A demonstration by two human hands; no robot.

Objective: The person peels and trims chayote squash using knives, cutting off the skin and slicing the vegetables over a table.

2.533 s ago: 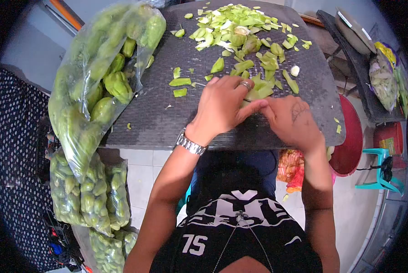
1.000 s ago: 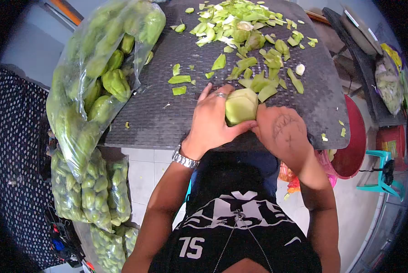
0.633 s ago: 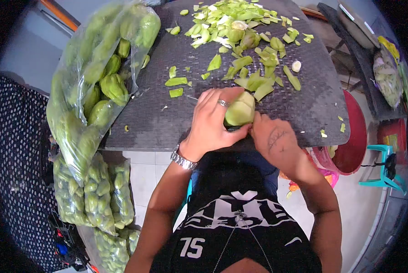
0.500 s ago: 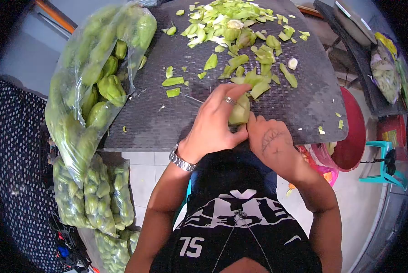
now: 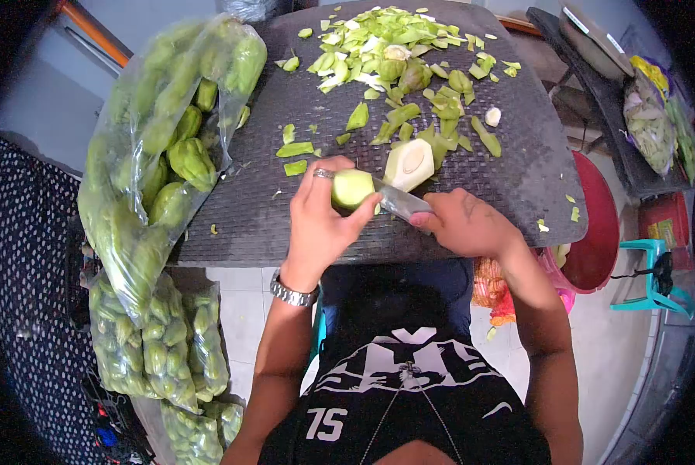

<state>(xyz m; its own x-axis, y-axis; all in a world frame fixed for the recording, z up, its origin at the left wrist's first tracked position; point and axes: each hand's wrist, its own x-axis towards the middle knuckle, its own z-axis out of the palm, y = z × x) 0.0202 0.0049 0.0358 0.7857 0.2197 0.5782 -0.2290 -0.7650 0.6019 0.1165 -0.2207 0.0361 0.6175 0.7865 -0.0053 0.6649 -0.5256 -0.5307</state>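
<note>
Gripping a knife, the right hand curls shut; the left hand pinches a peeled half beside it; bagged chayotes are unpeeled.

Fairly bright overall; fisheye edges bend into black corners; pale glare streaks the plastic bag.

Black shirt: "75"-like print; swoosh

The chayote is pale green, the table grey
</note>
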